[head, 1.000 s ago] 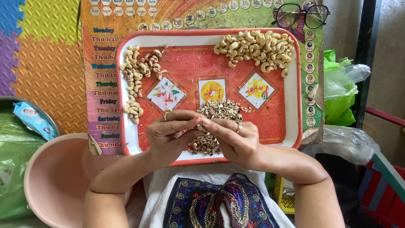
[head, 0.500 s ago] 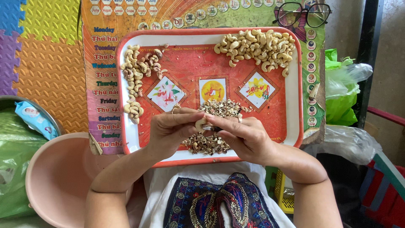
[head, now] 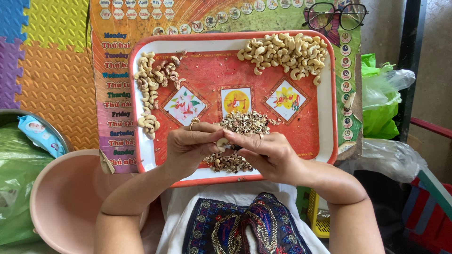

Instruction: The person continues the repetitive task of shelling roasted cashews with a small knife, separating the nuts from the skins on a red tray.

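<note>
The grip is a two-handed pinch: the fingertips of the left hand (head: 190,148) and the right hand (head: 263,153) close together around one small pale cashew nut (head: 221,143), held just above the near middle of the red rectangular plastic tray with a white rim (head: 325,108). The left hand, with a ring on one finger, steadies the nut while the right thumb and forefinger work at its surface; whether a small tool sits between the fingers cannot be told. Directly under and beyond the hands, in the tray's middle near its front edge, lies a heap of brown papery skins and broken shell bits (head: 242,124). At the tray's far right corner sits a pile of clean pale cashew kernels (head: 285,51), and along its left side a looser column of cashews still partly brown-skinned (head: 150,89). Judging from this, the peeling goes best with light pressure, so the kernel stays whole, and with the hands kept low over the heap so flakes drop there. Beyond the tray's far right corner lie black-framed spectacles (head: 336,14); left of the tray's near corner stands a pink round plastic basin (head: 61,202); right of the tray are green plastic bags (head: 376,103).
</note>
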